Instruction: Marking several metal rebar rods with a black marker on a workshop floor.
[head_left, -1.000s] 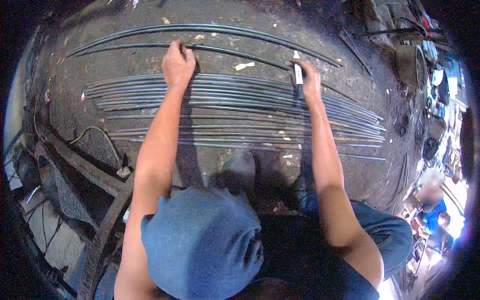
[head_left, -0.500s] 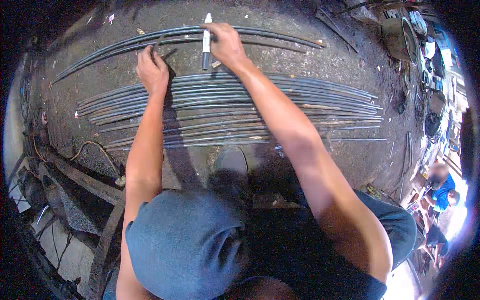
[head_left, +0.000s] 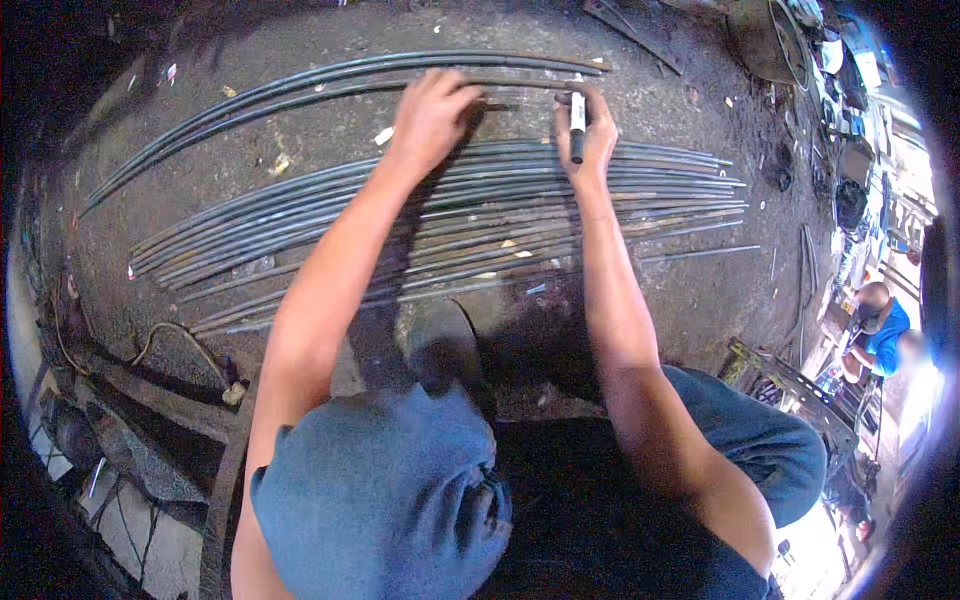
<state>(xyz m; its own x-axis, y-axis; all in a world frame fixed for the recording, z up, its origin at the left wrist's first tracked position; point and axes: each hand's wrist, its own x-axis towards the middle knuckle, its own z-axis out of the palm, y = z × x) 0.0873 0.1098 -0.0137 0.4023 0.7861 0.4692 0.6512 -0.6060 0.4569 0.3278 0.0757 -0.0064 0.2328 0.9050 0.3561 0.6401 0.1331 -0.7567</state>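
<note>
Head view is showing a person crouching over a dirt floor [head_left: 300, 140], both arms reaching forward. Left hand [head_left: 432, 112] is pressing down on a pair of thin rods [head_left: 300, 82] lying along the far edge of the floor, fingers curled over them. Right hand [head_left: 588, 130] is gripping a marker [head_left: 577, 125] with its white cap end pointing away, just beside the same rods. A wide bundle of metal rods [head_left: 640, 190] is lying between those rods and the knees. Judging from this, the round rods could be rolling under the pressing hand and smearing any mark, and rod ends are poking out at the right edge. Open room is lying at the far left; clutter and another person [head_left: 880, 325] are crowding the right
</note>
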